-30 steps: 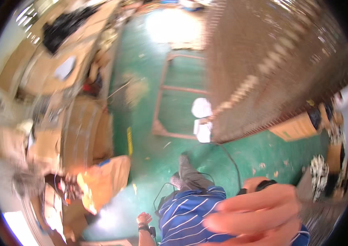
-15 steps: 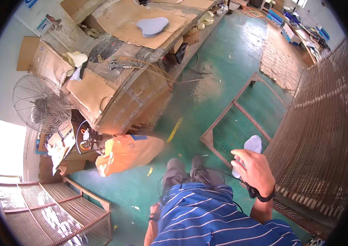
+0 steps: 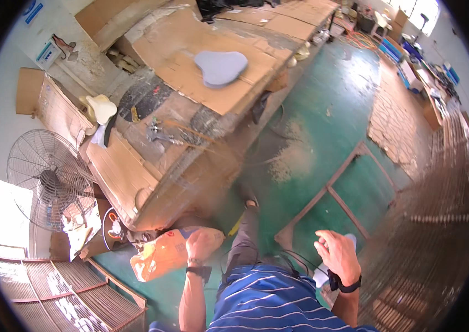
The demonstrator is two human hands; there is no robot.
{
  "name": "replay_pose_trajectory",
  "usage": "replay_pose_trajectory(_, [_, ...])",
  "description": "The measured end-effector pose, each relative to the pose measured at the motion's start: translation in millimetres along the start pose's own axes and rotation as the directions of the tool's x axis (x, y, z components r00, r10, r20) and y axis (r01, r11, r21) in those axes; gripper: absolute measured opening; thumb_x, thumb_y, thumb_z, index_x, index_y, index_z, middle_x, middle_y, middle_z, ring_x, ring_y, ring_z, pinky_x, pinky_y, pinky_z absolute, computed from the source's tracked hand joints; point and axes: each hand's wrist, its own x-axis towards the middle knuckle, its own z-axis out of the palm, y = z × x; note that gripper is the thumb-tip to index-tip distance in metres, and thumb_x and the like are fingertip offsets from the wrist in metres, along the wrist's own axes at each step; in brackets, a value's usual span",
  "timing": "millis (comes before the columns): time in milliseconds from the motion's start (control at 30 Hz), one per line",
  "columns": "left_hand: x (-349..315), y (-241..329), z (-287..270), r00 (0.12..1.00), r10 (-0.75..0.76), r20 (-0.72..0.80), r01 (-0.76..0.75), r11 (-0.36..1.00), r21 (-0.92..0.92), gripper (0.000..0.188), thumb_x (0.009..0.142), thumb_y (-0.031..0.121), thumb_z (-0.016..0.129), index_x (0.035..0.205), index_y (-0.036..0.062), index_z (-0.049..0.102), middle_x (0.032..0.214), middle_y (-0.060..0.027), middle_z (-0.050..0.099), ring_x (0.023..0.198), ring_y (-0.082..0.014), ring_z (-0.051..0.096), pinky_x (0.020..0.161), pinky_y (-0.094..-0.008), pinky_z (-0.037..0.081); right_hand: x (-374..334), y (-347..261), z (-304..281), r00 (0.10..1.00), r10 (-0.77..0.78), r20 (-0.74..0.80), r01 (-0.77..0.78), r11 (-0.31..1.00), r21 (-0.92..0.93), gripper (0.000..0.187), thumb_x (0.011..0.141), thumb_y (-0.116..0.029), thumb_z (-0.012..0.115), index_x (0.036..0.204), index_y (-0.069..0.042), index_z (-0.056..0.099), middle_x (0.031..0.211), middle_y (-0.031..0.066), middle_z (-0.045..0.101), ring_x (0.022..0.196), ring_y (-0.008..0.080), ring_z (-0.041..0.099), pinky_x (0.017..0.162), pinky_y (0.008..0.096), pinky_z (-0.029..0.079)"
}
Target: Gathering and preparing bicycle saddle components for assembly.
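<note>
Green workshop flooring (image 3: 334, 110) was seen spreading beneath the person, with a long cardboard-covered workbench (image 3: 190, 110) taken as the landmark. On top of the workbench a pale grey saddle-shaped pad (image 3: 220, 67) was laid flat, and a cream pad (image 3: 99, 107) was set at the bench's left end. Left of the bench a standing wire fan (image 3: 46, 180) was placed. Right of the bench, across the floor, an open wooden frame (image 3: 334, 193) was laid on the ground, with woven brown panels (image 3: 433, 238) stacked beyond it.

Below the near corner of the workbench an orange sack (image 3: 165, 252) was rested on the floor. The left hand (image 3: 204, 243) was held closed at the sack's right upper edge, its knuckles turned up; the sack lay under and to the left of the fingers, but whether the material was actually gripped could not be told. The right hand (image 3: 337, 254) was held loosely curled and empty, well away from the sack, over the near end of the wooden frame. A dark band was worn on each wrist.
</note>
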Motion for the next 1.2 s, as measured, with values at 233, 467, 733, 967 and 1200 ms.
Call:
replay_pose_trajectory(233, [272, 138, 86, 0.950, -0.010, -0.311, -0.060, 0.975, -0.214, 0.033, 0.096, 0.017, 0.069, 0.123, 0.0015, 0.060, 0.097, -0.0088, 0.068, 0.076, -0.0195, 0.068, 0.063, -0.0376, 0.062, 176, 7, -1, 0.967, 0.178, 0.182, -0.178, 0.984, -0.016, 0.026, 0.088, -0.016, 0.071, 0.112, -0.007, 0.066, 0.087, 0.0121, 0.071, 0.080, 0.0339, 0.069, 0.069, 0.0450, 0.053])
replay_pose_trajectory(467, [427, 198, 90, 0.740, -0.080, -0.667, 0.391, 0.859, 0.331, 0.067, 0.073, 0.032, 0.082, 0.129, 0.0038, 0.057, 0.118, -0.0217, 0.068, 0.102, -0.0382, 0.070, 0.092, -0.0452, 0.056, 297, 3, -27, 0.988, 0.090, 0.126, -0.085, 0.995, -0.048, 0.027, 0.089, -0.018, 0.070, 0.113, -0.006, 0.066, 0.089, 0.0128, 0.071, 0.080, 0.0348, 0.068, 0.069, 0.0445, 0.053])
replay_pose_trajectory(733, [392, 264, 72, 0.985, -0.174, 0.023, 0.129, 0.633, -0.764, 0.021, 0.084, 0.008, 0.064, 0.104, 0.0010, 0.065, 0.075, -0.0060, 0.062, 0.061, -0.0196, 0.058, 0.056, -0.0323, 0.051, 397, 21, -49, 0.985, 0.054, 0.162, -0.041, 0.996, -0.082, 0.026, 0.089, -0.019, 0.070, 0.112, -0.007, 0.066, 0.090, 0.0129, 0.071, 0.081, 0.0349, 0.069, 0.069, 0.0451, 0.054])
replay_pose_trajectory(967, [312, 372, 194, 0.992, 0.123, -0.011, -0.092, 0.681, -0.727, 0.014, 0.101, 0.014, 0.058, 0.100, 0.0010, 0.064, 0.089, -0.0092, 0.068, 0.092, -0.0262, 0.070, 0.079, -0.0387, 0.059, 552, 14, -89, 0.917, -0.268, 0.296, 0.273, 0.962, 0.022, 0.026, 0.091, -0.021, 0.070, 0.111, -0.006, 0.066, 0.091, 0.0131, 0.071, 0.080, 0.0347, 0.069, 0.070, 0.0436, 0.055])
replay_pose_trajectory(1200, [233, 465, 439, 0.981, 0.188, -0.041, -0.191, 0.927, -0.322, 0.012, 0.094, 0.006, 0.060, 0.103, -0.0010, 0.062, 0.094, -0.0127, 0.071, 0.083, -0.0220, 0.071, 0.079, -0.0332, 0.056, 690, -17, -153, 0.727, -0.653, 0.212, 0.560, 0.743, 0.366, 0.044, 0.090, -0.027, 0.075, 0.123, -0.002, 0.062, 0.108, 0.0140, 0.070, 0.090, 0.0295, 0.070, 0.077, 0.0382, 0.056])
